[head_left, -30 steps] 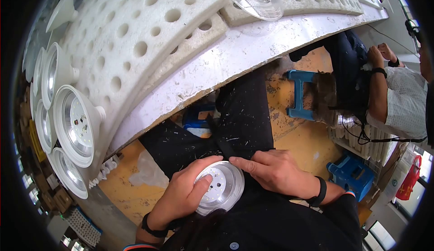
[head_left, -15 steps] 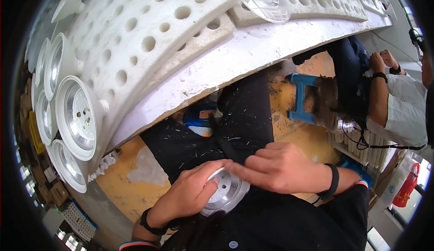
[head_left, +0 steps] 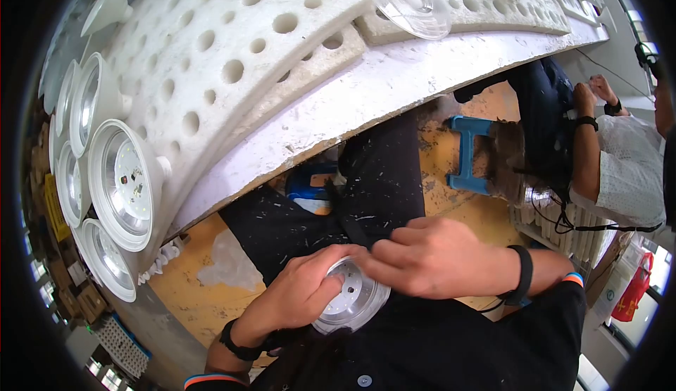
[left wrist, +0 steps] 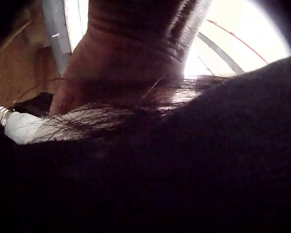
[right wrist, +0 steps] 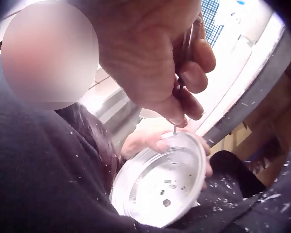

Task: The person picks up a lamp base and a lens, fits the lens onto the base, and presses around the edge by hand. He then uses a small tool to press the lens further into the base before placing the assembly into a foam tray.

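Observation:
In the head view my left hand (head_left: pixel 299 289) grips an LED reflector bulb (head_left: pixel 354 305) over my lap, thumb inside the rim and fingers round the outside. Its open face, with small chips on a pale disc, points up. The left wrist view is mostly dark, but the bulb's metal screw base (left wrist: pixel 1 115) shows at its left edge. My right hand (head_left: pixel 436 261) is at the bulb's upper rim, fingers curled. The right wrist view shows it pinching a thin metal tool (right wrist: pixel 175 129), whose narrow tip meets the rim; most of the shaft is hidden by fingers.
Several similar bulbs (head_left: pixel 121 183) stand along the left of a white foam board (head_left: pixel 211 60) full of holes. A clear lens cover (head_left: pixel 410 4) lies on foam at the back. The white table edge (head_left: pixel 310 116) crosses ahead. Another person (head_left: pixel 620 159) sits right, by a blue stool (head_left: pixel 465 155).
My right hand has turned, with its fingers curling and its knuckles rising over the bulb's rim. The bulb and left hand have shifted slightly right. In the last half second little differs.

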`<state>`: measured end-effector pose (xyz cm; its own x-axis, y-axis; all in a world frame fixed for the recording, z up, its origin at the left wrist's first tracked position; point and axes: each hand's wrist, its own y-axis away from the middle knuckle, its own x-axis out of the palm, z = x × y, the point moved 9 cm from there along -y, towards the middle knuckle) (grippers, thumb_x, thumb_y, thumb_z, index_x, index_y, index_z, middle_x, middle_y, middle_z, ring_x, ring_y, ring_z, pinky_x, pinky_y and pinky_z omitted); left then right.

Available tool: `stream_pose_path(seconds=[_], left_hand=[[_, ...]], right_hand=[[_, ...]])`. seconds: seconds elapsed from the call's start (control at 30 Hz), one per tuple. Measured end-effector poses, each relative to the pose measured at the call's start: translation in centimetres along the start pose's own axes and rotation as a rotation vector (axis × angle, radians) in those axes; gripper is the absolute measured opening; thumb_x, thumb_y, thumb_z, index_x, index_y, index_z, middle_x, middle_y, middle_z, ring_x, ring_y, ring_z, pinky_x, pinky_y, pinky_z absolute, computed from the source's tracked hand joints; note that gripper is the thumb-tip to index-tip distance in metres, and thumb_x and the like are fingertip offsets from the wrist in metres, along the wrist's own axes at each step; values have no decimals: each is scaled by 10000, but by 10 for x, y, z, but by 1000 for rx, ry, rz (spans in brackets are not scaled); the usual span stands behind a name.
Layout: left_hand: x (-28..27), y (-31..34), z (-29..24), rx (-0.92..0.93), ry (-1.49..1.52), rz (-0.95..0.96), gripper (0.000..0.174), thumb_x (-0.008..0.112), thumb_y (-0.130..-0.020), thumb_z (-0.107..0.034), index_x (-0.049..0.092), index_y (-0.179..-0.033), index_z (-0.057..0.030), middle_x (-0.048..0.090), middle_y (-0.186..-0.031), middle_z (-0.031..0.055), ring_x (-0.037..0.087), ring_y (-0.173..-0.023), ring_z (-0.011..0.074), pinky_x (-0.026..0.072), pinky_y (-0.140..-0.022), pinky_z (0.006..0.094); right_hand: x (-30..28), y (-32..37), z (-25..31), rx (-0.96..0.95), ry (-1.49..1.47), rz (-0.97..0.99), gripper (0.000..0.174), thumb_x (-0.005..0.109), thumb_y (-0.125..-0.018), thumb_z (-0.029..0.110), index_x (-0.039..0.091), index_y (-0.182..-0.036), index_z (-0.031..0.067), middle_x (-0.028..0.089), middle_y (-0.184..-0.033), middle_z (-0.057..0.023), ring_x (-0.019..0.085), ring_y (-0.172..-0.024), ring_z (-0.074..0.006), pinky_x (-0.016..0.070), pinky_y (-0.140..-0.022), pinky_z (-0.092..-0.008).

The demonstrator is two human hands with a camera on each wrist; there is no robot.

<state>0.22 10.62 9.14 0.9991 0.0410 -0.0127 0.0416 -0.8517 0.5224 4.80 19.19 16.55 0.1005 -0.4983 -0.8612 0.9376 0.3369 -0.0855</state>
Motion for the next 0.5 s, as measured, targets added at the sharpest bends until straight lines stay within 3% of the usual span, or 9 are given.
stream_pose_path(seconds=[0.13,0.23,0.3,0.37,0.4,0.43,0.5], left_hand=[[-3,0,5,-23,35,5,506,512,-836,-93,469,-1333,-9,618,-1186,245,599,-1118,404,484,-931,416],[-3,-3,1,-11,-9,6,638,558,-814,-124,374,-1418,-38,627,-1191,234,601,-1117,407,480,-935,414],[-2,-6,8,-80,70,3,781,616,-736,-124,341,-1462,-39,650,-1156,207,634,-1117,284,471,-934,361],[-4,-10,7,-85,82,14,822,636,-723,-123,317,-1477,-45,643,-1164,215,631,-1113,292,464,-943,359],[-5,-12,6,-89,91,22,865,656,-711,-121,293,-1492,-51,636,-1173,224,629,-1109,299,457,-952,357],[-8,-14,5,-80,84,20,865,656,-711,-121,293,-1492,-51,636,-1173,224,629,-1109,299,457,-952,357],[-8,-11,5,-52,42,56,934,695,-740,-125,190,-1525,-109,645,-1176,231,622,-1104,378,453,-974,388]], right_hand=[[2,-10,8,-82,-52,-138,195,613,-720,155,607,-891,61,566,-735,-18,604,-610,-143,471,-523,-268],[-6,-2,-4,-20,8,-54,194,611,-720,155,603,-890,62,556,-720,-19,612,-620,-144,471,-524,-266],[1,2,-8,10,15,-26,195,609,-722,158,590,-891,62,551,-720,-20,622,-647,-142,480,-537,-275],[6,-8,-3,-30,-4,-23,177,613,-720,154,578,-873,72,551,-732,-17,624,-648,-145,489,-545,-284],[4,-15,5,-107,-58,-147,162,620,-716,143,548,-842,72,548,-739,-28,620,-625,-164,498,-552,-297],[9,-17,3,-109,-47,-151,162,620,-716,143,548,-842,72,548,-739,-28,620,-625,-164,498,-552,-297],[15,-17,-1,-117,-239,-195,166,622,-710,150,539,-837,82,564,-757,-46,619,-613,-183,500,-550,-306]])
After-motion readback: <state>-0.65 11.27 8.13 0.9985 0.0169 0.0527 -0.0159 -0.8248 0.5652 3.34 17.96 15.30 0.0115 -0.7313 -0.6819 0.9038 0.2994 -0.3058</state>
